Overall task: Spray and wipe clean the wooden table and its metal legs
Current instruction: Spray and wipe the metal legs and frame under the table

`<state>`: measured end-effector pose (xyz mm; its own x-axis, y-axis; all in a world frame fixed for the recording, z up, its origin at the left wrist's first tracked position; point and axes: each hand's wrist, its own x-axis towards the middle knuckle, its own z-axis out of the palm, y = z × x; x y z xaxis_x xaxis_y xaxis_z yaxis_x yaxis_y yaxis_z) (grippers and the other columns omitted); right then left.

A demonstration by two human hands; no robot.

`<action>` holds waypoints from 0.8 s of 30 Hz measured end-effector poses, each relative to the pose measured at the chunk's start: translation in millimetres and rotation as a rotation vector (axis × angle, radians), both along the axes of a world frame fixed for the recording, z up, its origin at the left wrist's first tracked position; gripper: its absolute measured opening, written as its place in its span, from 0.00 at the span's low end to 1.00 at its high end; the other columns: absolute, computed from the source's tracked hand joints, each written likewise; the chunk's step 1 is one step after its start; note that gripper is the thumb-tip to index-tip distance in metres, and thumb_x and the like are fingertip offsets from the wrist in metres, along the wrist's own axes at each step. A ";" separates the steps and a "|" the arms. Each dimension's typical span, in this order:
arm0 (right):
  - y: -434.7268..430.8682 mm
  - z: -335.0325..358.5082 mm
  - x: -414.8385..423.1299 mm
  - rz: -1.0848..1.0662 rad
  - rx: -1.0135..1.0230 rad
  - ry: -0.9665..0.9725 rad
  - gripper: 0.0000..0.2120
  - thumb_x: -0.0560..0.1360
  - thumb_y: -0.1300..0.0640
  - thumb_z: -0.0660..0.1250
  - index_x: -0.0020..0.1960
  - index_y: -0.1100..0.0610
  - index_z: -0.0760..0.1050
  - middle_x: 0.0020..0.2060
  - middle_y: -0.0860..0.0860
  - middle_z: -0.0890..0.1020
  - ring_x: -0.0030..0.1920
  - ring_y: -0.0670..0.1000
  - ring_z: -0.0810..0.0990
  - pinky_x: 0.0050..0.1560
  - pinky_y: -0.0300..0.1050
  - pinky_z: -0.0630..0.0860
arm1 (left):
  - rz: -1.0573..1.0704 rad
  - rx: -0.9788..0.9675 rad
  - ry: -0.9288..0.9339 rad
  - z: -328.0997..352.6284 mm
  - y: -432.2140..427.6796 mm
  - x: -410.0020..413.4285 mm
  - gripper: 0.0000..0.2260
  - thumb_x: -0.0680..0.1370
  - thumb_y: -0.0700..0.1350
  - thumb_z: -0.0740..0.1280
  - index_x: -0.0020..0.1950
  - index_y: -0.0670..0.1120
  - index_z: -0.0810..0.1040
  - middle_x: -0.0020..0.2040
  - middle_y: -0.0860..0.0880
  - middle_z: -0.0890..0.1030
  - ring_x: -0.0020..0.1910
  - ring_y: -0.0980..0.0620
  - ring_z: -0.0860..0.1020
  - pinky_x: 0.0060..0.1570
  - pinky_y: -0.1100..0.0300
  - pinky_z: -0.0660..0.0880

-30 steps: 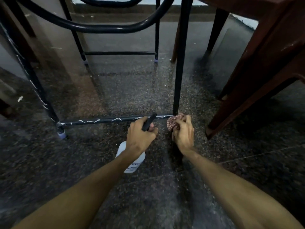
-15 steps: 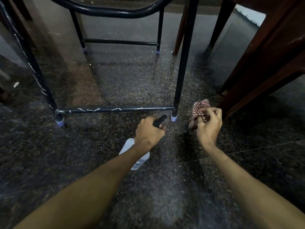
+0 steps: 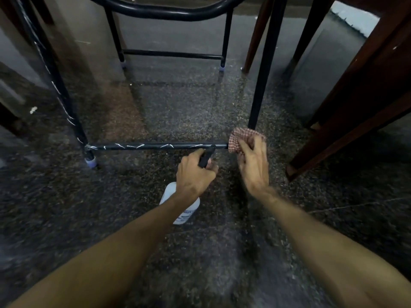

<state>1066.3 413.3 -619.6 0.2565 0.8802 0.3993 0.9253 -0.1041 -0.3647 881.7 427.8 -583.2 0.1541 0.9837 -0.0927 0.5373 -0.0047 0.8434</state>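
I look under the table at its black metal frame. A low crossbar (image 3: 155, 146) with white streaks joins the left leg (image 3: 55, 85) and the right leg (image 3: 261, 81). My right hand (image 3: 253, 165) grips a red checked cloth (image 3: 241, 138) pressed against the foot of the right leg, where the crossbar meets it. My left hand (image 3: 195, 174) grips the black trigger head of a white spray bottle (image 3: 186, 207), its nozzle close to the crossbar. The bottle's body hangs below my wrist.
A dark speckled stone floor (image 3: 178, 252) lies all around. Brown wooden furniture legs (image 3: 347, 130) stand close on the right. The frame's far legs and rear crossbar (image 3: 173, 54) are at the back. A curved black tube (image 3: 164, 12) runs overhead.
My right hand went out to the right with the cloth, then came back to the foot of the right leg. The left hand with the bottle stayed near the crossbar.
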 end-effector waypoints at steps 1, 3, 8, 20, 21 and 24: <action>-0.4 -7.3 -4.0 -0.062 -0.049 -0.010 0.27 0.73 0.68 0.67 0.71 0.57 0.71 0.67 0.57 0.67 0.66 0.59 0.68 0.64 0.55 0.74 | 0.000 0.007 -0.003 -0.8 1.7 -5.0 0.08 0.73 0.47 0.72 0.39 0.51 0.74 0.36 0.49 0.81 0.40 0.46 0.81 0.47 0.47 0.81; 2.7 -9.5 -15.7 -0.111 -0.086 0.016 0.31 0.71 0.69 0.68 0.73 0.59 0.67 0.69 0.60 0.65 0.67 0.61 0.66 0.67 0.57 0.71 | 0.021 0.033 -0.002 1.7 5.0 -17.8 0.09 0.72 0.47 0.72 0.38 0.52 0.73 0.35 0.49 0.81 0.40 0.45 0.81 0.47 0.46 0.81; 39.7 2.2 -50.4 0.225 -0.178 -0.194 0.34 0.69 0.72 0.65 0.74 0.58 0.65 0.72 0.57 0.66 0.67 0.63 0.66 0.61 0.57 0.77 | 0.061 0.068 0.041 -0.9 9.9 -36.1 0.09 0.73 0.45 0.71 0.38 0.49 0.72 0.35 0.48 0.80 0.39 0.45 0.80 0.46 0.47 0.80; 47.1 18.7 -76.6 0.303 -0.189 -0.033 0.31 0.65 0.72 0.68 0.68 0.57 0.77 0.61 0.54 0.77 0.61 0.58 0.71 0.63 0.48 0.72 | 0.150 0.015 0.027 7.2 2.6 -80.3 0.09 0.74 0.45 0.71 0.38 0.51 0.72 0.36 0.49 0.81 0.39 0.45 0.81 0.45 0.45 0.80; 43.2 19.4 -66.6 0.268 -0.146 -0.005 0.30 0.64 0.72 0.67 0.66 0.57 0.79 0.60 0.55 0.79 0.61 0.58 0.73 0.64 0.47 0.70 | 0.157 0.010 0.022 7.7 1.6 -83.0 0.08 0.74 0.45 0.71 0.38 0.50 0.73 0.36 0.48 0.81 0.39 0.45 0.81 0.45 0.45 0.80; 34.8 19.8 -40.0 0.117 -0.013 0.094 0.29 0.65 0.74 0.64 0.64 0.60 0.80 0.56 0.57 0.81 0.58 0.58 0.76 0.63 0.45 0.69 | 0.235 -0.019 0.037 9.3 -3.4 -93.7 0.09 0.76 0.45 0.71 0.38 0.45 0.75 0.34 0.46 0.80 0.37 0.44 0.80 0.39 0.49 0.77</action>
<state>1026.3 448.1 -599.8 0.1875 0.9113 0.3666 0.8932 -0.0028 -0.4497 788.0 424.4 -573.8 -0.0822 0.9902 -0.1125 0.5522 0.1392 0.8220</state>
